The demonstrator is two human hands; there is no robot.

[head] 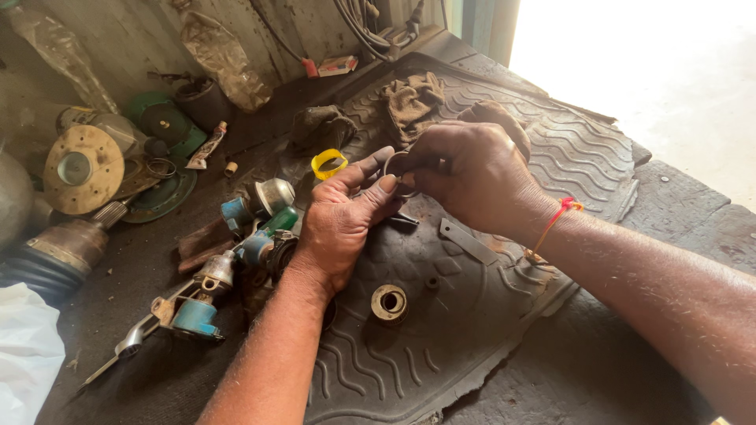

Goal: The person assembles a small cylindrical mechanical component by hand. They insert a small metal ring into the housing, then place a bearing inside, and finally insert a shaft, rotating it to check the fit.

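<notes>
- Both hands meet over a worn black rubber mat (472,315) on a grimy workbench, seen from above.
- The left hand (342,220) and right hand (472,177) share a thin metal ring (400,175), held just above the mat.
- The left thumb and fingers pinch the ring's near edge; the palm faces down.
- The right hand curls over the far side, fingertips closed on the ring, probably to steady it while the left works at it. Most of the ring is hidden by the fingers.
- A red thread (555,220) circles the right wrist.
- On the mat below the hands lies a short brass-coloured bushing (389,303), and to its right a flat metal strip (468,240).
- A yellow band (329,164) sits just left of the hands.
- Left of the mat lie blue-and-green tools (236,260), close against the left wrist and crowding that side.
- Further left stands a rusty round disc (83,168).
- A crumpled brown rag (413,98) lies beyond the hands, near the wall.
</notes>
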